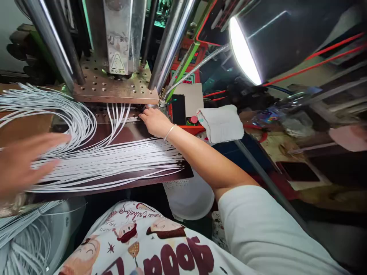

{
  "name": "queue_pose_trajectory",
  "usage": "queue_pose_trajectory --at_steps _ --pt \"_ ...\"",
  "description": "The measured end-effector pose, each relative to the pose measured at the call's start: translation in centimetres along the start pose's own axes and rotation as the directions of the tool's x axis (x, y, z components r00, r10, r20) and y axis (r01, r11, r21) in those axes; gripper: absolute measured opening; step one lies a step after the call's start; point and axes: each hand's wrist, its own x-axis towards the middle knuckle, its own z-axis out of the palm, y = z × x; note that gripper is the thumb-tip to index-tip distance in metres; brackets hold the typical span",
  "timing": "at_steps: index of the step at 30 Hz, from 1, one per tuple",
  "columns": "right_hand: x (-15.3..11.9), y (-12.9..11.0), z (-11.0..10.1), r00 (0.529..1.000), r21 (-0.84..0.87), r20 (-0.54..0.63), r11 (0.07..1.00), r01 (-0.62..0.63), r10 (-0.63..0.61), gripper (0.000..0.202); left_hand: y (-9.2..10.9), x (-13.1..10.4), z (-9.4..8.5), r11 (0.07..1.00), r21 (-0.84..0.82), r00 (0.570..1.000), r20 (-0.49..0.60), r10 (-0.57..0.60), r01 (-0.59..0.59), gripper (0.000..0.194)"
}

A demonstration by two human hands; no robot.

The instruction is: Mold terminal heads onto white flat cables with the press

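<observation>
My left hand (27, 162) is blurred at the left edge, fingers stretched apart, over a thick bundle of white cables (77, 122). Nothing shows in its grip. My right hand (156, 121) reaches under the copper-coloured press plate (114, 93), at the right end of a metal mould (130, 117). Its fingers are closed together there; whatever they grip is hidden. Several white cable ends (117, 114) run up from the bundle into the mould. More white cables (137, 156) lie side by side along the dark table (186, 172).
Steel columns (172, 42) flank the press. To its right are a red control box (195, 78), a red button (194, 119), a folded white cloth (222, 124) and a bright lamp (245, 49). Below left, a tub (69, 225) holds cables; a white bucket (189, 196) stands under the table.
</observation>
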Motion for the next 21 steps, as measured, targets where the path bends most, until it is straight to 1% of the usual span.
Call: queue_pose_trajectory --at_steps 1,2,3,4,5,6,7,9,10,11,13,14,16,17,19,20,21 --pt "0.1 0.5 0.2 0.999 -0.013 0.022 1.000 0.025 -0.025 0.036 3.1 0.8 1.8 0.989 -0.141 0.998 0.022 0.058 -0.054 0.066" --pt "0.2 0.9 0.3 0.998 -0.025 0.043 0.998 0.053 -0.052 0.036 5.9 1.7 3.7 0.963 -0.261 0.993 0.082 0.086 -0.062 0.075" --pt "0.2 1.2 0.3 0.995 -0.032 0.061 0.996 0.080 -0.078 0.035 8.3 2.8 5.6 0.932 -0.358 0.988 0.115 0.099 -0.052 0.087" --pt "0.1 1.6 0.3 0.992 -0.032 0.074 0.994 0.103 -0.100 0.034 10.2 3.9 7.4 0.908 -0.415 0.985 0.124 0.118 -0.056 0.089" --pt "-0.3 2.0 0.2 0.991 -0.025 0.076 0.993 0.112 -0.110 0.034 11.5 5.0 9.1 0.906 -0.417 0.984 0.122 0.130 -0.068 0.087" --pt "-0.8 2.5 0.0 0.993 -0.011 0.063 0.995 0.099 -0.098 0.033 12.3 6.0 10.4 0.915 -0.397 0.986 0.104 0.130 -0.079 0.084" --pt "-1.7 3.0 -0.1 0.997 0.015 0.034 0.998 0.062 -0.063 0.032 12.5 6.8 11.4 0.930 -0.356 0.989 0.082 0.127 -0.090 0.079" --pt "-4.1 3.9 -0.3 0.996 0.118 -0.069 0.992 -0.044 0.053 0.031 12.2 7.8 12.4 0.958 -0.262 0.991 0.043 0.128 -0.112 0.075" --pt "-5.6 4.2 -0.2 0.983 0.201 -0.138 0.975 -0.094 0.124 0.032 11.9 8.2 12.4 0.966 -0.222 0.989 0.033 0.142 -0.131 0.074" --pt "-7.2 4.4 0.0 0.956 0.303 -0.213 0.944 -0.131 0.201 0.032 11.6 8.4 12.2 0.971 -0.182 0.987 0.023 0.160 -0.153 0.072" --pt "-10.4 4.0 0.8 0.870 0.523 -0.332 0.839 -0.153 0.365 0.026 11.3 9.2 11.4 0.980 -0.092 0.984 -0.002 0.176 -0.175 0.064" --pt "-11.8 3.5 1.4 0.816 0.619 -0.365 0.772 -0.147 0.448 0.023 11.3 9.8 10.9 0.986 -0.035 0.987 -0.006 0.163 -0.163 0.060" --pt "-14.1 2.0 2.8 0.709 0.757 -0.380 0.640 -0.131 0.595 0.019 11.4 11.5 10.0 0.991 0.100 0.996 0.011 0.087 -0.087 0.054" --pt "-14.9 1.3 3.4 0.656 0.803 -0.374 0.583 -0.125 0.655 0.018 11.6 12.5 9.7 0.985 0.169 0.998 0.043 0.039 -0.045 0.050" --pt "-15.8 -0.1 4.5 0.553 0.861 -0.362 0.496 -0.109 0.750 0.018 11.7 14.3 9.3 0.964 0.266 0.986 0.160 -0.042 -0.002 0.037" --pt "-16.0 -0.6 4.8 0.509 0.879 -0.359 0.467 -0.096 0.782 0.018 11.8 15.1 9.2 0.959 0.284 0.974 0.219 -0.064 -0.001 0.031" --pt "-16.1 -0.9 5.1 0.475 0.891 -0.360 0.447 -0.082 0.803 0.019 11.7 15.7 9.1 0.961 0.278 0.962 0.265 -0.065 -0.011 0.029"
